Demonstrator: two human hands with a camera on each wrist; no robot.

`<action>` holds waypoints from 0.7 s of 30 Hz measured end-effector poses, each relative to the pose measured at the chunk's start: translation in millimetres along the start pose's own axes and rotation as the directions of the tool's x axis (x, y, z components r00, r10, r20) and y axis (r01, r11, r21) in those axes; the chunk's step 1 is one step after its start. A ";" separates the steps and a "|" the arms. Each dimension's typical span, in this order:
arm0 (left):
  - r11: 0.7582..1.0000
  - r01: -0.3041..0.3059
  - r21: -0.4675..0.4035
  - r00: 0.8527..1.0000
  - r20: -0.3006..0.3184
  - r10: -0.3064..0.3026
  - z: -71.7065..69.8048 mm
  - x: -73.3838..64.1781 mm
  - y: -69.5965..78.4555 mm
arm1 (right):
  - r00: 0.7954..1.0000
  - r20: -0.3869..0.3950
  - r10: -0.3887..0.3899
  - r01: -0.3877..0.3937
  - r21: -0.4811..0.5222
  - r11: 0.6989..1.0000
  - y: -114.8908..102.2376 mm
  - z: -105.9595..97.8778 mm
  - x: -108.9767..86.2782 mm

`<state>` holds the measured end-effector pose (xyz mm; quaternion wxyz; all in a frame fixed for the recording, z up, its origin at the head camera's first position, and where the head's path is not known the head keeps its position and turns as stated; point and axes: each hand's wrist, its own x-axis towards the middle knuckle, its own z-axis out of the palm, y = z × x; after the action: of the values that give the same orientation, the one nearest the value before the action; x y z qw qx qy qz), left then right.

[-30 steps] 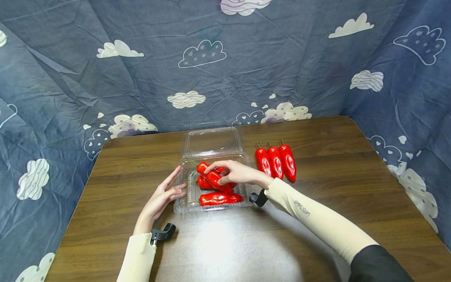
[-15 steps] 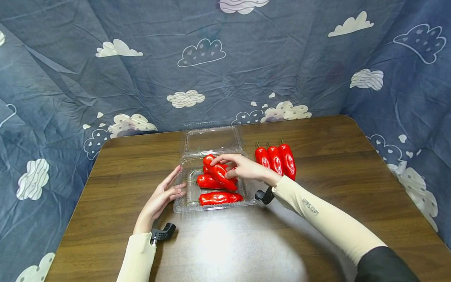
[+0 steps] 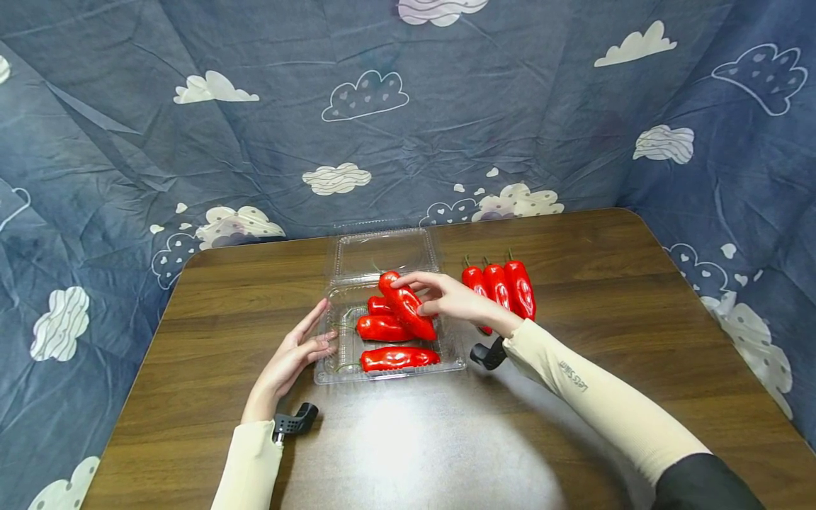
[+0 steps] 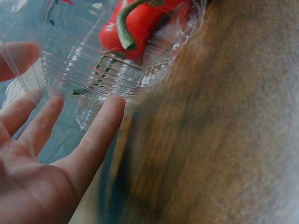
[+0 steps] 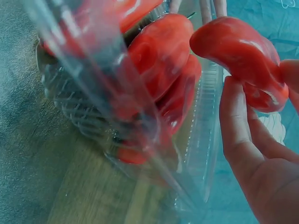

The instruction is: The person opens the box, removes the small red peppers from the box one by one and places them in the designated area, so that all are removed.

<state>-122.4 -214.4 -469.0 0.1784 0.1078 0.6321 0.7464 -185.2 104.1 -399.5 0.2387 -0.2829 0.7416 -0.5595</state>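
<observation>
A clear plastic clamshell container (image 3: 321, 372) lies open, its lid (image 3: 387, 256) folded back toward the wall. Red peppers lie crosswise in its base: a front pepper (image 3: 398, 359), a middle pepper (image 3: 381, 329) and a back pepper (image 3: 377, 306), partly covered in view. Over the back of the base, my right hand (image 3: 454, 297) pinches another red pepper (image 3: 406, 306) between thumb and fingers; it slants, stem end away. The right wrist view shows this held pepper (image 5: 236, 44) raised off the others. My left hand (image 3: 287, 365) stays at the container's left side, extended fingertips (image 4: 112, 105) against its ribbed wall.
To the right of the container, three red peppers (image 3: 499, 287) lie side by side on the wooden table (image 3: 605, 283), stems pointing away. My right forearm passes close in front of them. A blue cloth (image 3: 446, 106) with clouds hangs behind the table.
My right hand has moved right and slightly away, lifting the pinched pepper along with it; more of the back and middle peppers shows. My left hand has stayed in place.
</observation>
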 end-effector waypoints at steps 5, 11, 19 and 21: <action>1.000 0.001 0.003 1.000 -0.003 -0.001 -1.1 0.2 -0.9 | 1.000 -0.019 -0.024 0.024 -0.029 0.999 -0.4 -4.5 -4.2; 1.000 0.010 0.002 1.000 -0.011 -0.010 -1.2 0.1 -0.8 | 0.999 -0.051 -0.008 0.007 -0.023 1.000 1.7 -10.2 -10.4; 1.000 0.010 0.000 1.000 -0.008 -0.010 -1.4 0.0 -1.0 | 0.995 -0.101 0.011 -0.011 -0.007 1.000 6.8 -18.0 -18.0; 1.000 0.010 -0.001 1.000 -0.007 -0.010 -1.3 0.2 -1.0 | 0.994 -0.108 0.000 0.000 -0.008 1.000 8.4 -20.3 -19.3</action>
<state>-123.0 -215.4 -470.2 0.1800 0.1020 0.6328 0.7462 -186.1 133.2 -401.7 0.1972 -0.2532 0.7556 -0.5710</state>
